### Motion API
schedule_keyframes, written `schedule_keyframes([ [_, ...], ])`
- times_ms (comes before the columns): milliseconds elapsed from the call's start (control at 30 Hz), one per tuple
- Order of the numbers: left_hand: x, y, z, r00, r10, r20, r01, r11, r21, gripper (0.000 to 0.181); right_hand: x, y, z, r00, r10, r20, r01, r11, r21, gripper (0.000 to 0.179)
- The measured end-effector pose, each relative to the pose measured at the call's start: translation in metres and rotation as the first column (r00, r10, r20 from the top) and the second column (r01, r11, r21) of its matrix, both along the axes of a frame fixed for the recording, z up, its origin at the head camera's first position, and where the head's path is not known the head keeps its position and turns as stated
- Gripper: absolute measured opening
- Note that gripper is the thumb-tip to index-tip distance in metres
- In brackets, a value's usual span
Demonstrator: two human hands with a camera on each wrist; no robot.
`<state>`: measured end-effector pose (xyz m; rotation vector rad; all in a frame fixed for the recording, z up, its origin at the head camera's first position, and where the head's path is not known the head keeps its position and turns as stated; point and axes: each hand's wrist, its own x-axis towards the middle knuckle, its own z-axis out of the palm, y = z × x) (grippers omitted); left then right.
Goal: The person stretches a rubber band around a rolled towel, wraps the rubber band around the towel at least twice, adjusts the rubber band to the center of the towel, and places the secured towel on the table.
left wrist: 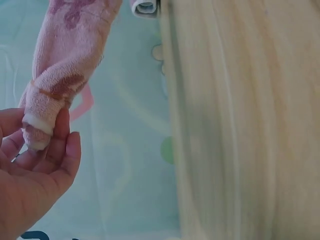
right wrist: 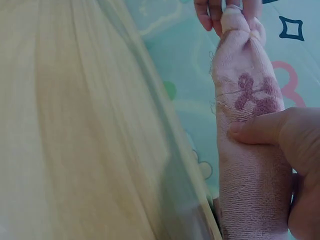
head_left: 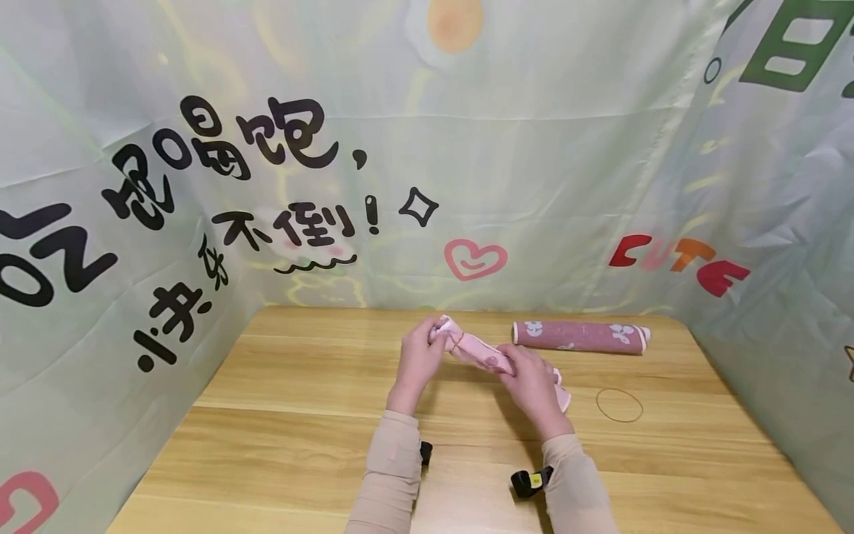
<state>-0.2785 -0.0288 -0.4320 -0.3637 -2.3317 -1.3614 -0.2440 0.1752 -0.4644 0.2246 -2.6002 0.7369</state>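
Observation:
A pink rolled towel (head_left: 477, 351) with darker flower marks is held up over the table by both hands. A thin brownish rubber band (left wrist: 47, 93) circles it near its left end, cinching the cloth there. Just beyond the band, my left hand (head_left: 419, 360) pinches the towel's tip between thumb and fingers. My right hand (head_left: 530, 382) grips the roll farther along, its thumb (right wrist: 255, 129) lying across the top in the right wrist view. The towel's other end pokes out past the right hand in the head view.
A second rolled towel (head_left: 580, 337), mauve with pale flowers, lies at the back right of the wooden table (head_left: 300, 415). In front of it lies a loose rubber band (head_left: 620, 421). Printed fabric walls (head_left: 567, 185) border the table at the back and sides.

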Motion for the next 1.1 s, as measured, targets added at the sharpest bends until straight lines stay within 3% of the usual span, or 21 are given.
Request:
schedule_keyframes([
  [233, -0.004, -0.008, -0.002, 0.990, -0.095, 0.104, 0.076, 0.982, 0.172, 0.006, -0.002, 0.010, 0.002, 0.998, 0.048, 0.028, -0.048, 0.999, 0.005, 0.035],
  [367, -0.004, -0.013, -0.002, 0.981, -0.159, 0.113, 0.134, 0.969, 0.206, 0.007, -0.002, 0.012, 0.002, 0.998, 0.060, 0.034, -0.060, 0.998, -0.010, 0.035],
  [633, -0.002, -0.017, 0.001, 0.969, -0.205, 0.137, 0.200, 0.979, 0.046, 0.023, -0.004, 0.011, -0.002, 0.995, 0.078, 0.061, -0.076, 0.997, -0.032, 0.033],
  [833, -0.002, -0.017, -0.001, 0.983, -0.160, 0.092, 0.169, 0.979, -0.110, 0.043, -0.003, 0.010, -0.005, 0.996, 0.082, 0.025, -0.081, 0.996, -0.043, 0.033],
  [967, 0.000, -0.018, 0.000, 0.988, -0.133, 0.076, 0.146, 0.967, -0.207, 0.047, -0.002, 0.009, -0.006, 0.997, 0.079, -0.004, -0.079, 0.996, -0.036, 0.034],
  [1100, 0.001, -0.018, 0.003, 0.993, -0.109, 0.050, 0.120, 0.931, -0.344, 0.045, -0.002, 0.009, -0.006, 0.998, 0.064, 0.026, -0.064, 0.998, -0.026, 0.034],
])
